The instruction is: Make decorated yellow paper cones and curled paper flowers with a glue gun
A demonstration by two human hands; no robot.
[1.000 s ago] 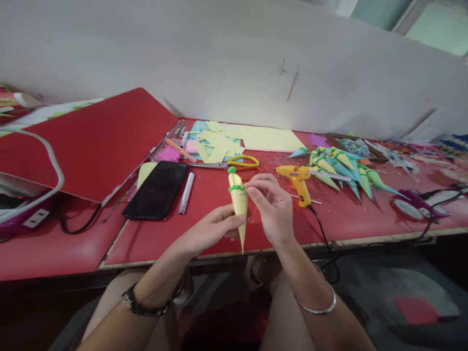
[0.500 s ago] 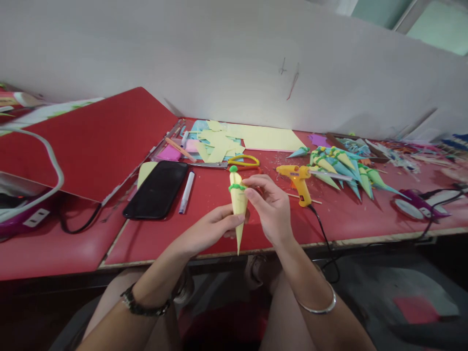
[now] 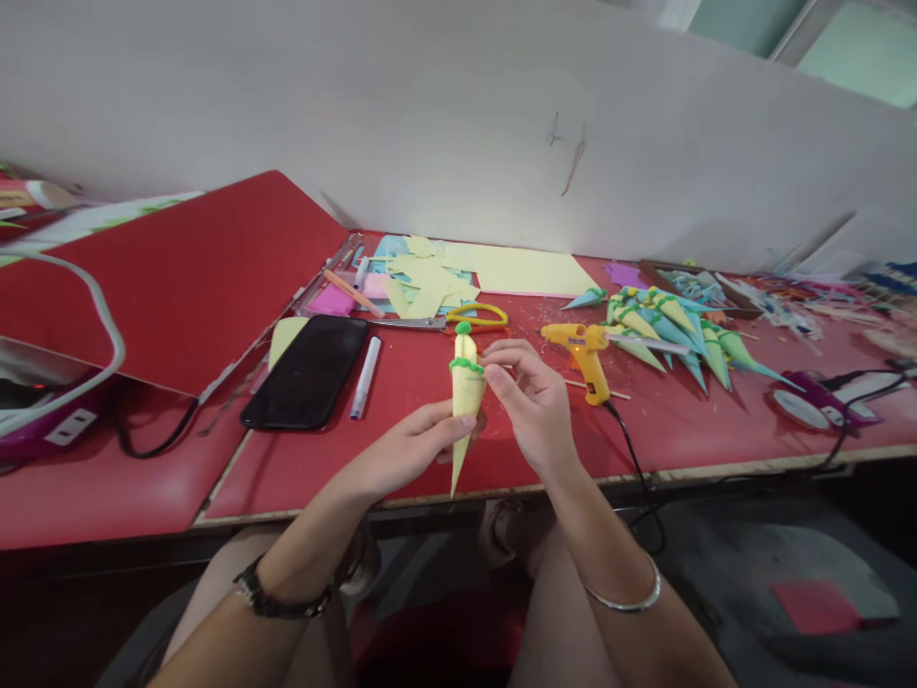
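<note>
A pale yellow paper cone [image 3: 467, 394] points downward near the table's front edge, with a green band round its upper part and a green ball on top. My left hand [image 3: 422, 441] is closed round the cone's lower half. My right hand [image 3: 528, 399] pinches at the green band on the cone's right side; its fingertips are partly hidden. Behind the cone lie yellow-handled scissors [image 3: 479, 316]. A yellow glue gun [image 3: 588, 358] rests on the red table [image 3: 430, 368] to the right.
On the left are a black phone [image 3: 308, 373], a white marker [image 3: 366, 377] and a raised red board [image 3: 186, 277]. Paper scraps [image 3: 430, 277] lie at the back. Several finished-looking cones [image 3: 670, 325] are piled at the right, near a cable [image 3: 630, 444].
The cone has tilted, its lower tip swinging left and its green ball shifting slightly right. Both hands stay on it, with my right fingers moved a little.
</note>
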